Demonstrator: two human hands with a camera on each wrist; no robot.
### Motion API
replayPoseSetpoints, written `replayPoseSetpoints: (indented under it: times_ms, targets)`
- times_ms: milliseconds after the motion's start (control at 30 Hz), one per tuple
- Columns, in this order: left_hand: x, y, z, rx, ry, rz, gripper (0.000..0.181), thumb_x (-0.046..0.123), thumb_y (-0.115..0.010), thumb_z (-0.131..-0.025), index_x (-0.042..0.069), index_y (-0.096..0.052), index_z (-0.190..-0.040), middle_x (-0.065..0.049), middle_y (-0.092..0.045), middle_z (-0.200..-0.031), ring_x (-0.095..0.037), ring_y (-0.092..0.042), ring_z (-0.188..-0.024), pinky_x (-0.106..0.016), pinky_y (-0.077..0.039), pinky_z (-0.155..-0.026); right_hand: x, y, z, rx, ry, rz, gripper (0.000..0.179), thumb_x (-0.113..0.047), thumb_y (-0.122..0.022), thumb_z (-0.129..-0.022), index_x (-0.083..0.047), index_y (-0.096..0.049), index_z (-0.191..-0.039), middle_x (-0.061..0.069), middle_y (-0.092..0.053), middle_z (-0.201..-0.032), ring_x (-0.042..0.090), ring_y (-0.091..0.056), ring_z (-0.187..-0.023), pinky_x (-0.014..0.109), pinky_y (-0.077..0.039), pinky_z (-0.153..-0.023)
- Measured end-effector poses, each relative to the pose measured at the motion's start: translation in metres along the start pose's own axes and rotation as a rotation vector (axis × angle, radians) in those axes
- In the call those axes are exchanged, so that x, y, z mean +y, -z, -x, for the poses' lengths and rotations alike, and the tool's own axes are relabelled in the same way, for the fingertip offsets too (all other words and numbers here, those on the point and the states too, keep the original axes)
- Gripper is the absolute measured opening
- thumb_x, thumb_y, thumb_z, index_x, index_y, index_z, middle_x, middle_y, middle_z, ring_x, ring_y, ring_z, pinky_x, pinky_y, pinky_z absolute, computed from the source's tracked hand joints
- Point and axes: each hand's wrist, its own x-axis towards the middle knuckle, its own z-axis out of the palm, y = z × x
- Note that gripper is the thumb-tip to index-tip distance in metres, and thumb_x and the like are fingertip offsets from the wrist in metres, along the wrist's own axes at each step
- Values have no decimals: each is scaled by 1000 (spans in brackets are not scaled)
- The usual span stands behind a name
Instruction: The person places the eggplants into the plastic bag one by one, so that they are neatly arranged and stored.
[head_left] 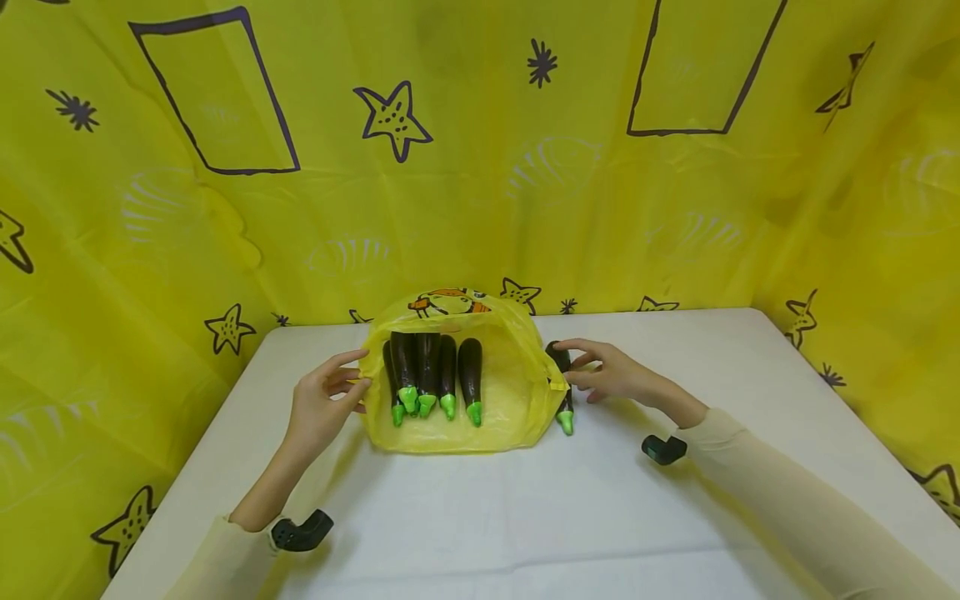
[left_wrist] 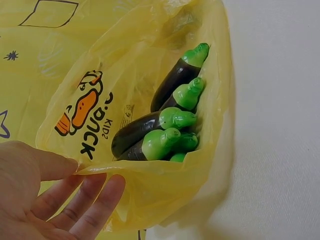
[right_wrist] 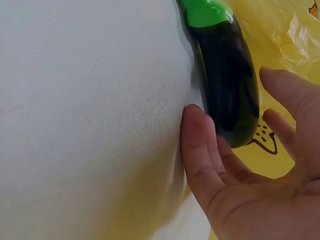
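A yellow plastic bag (head_left: 513, 417) printed with a duck lies on the table, its mouth toward me. Several dark eggplants (head_left: 427, 367) with green stems lie inside, mostly at its left side. My left hand (head_left: 318, 408) pinches the left edge of the bag's mouth between thumb and fingers, as the left wrist view also shows. Outside the bag, by its right edge, one more eggplant (right_wrist: 227, 75) lies on the cloth. Around its far end my right hand (right_wrist: 255, 190) holds its fingers spread, with the thumb apart from the eggplant.
A white cloth covers the table (head_left: 465, 525). Behind and on both sides hangs a yellow curtain (head_left: 465, 192) with drawn stars and shells. Each wrist carries a small black camera mount (head_left: 302, 532).
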Motion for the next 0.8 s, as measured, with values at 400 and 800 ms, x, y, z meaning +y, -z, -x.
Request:
replayPoseSetpoints:
  times_ms: [400,800]
  targets:
    - [1,0,0,-2,2,3,43,-7,-72,-91,2,-66,-133,-25,-73,-100,-30,-75,-78,-34,-64,-58,0,-1,-3,-13,-14,13,59,-16,-68,-100,-12,-45,-154,31,-54,-139,30,-66,-101,39,-65,-75]
    - [0,1,1,-2,-18,0,43,-8,-72,-92,1,-66,-133,-26,-73,-99,-27,-75,-77,-32,-64,-57,-2,-2,-4,44,-72,-74,66,-12,-72,-96,-9,-44,-155,36,-49,-142,27,-71,-95,41,-65,-80]
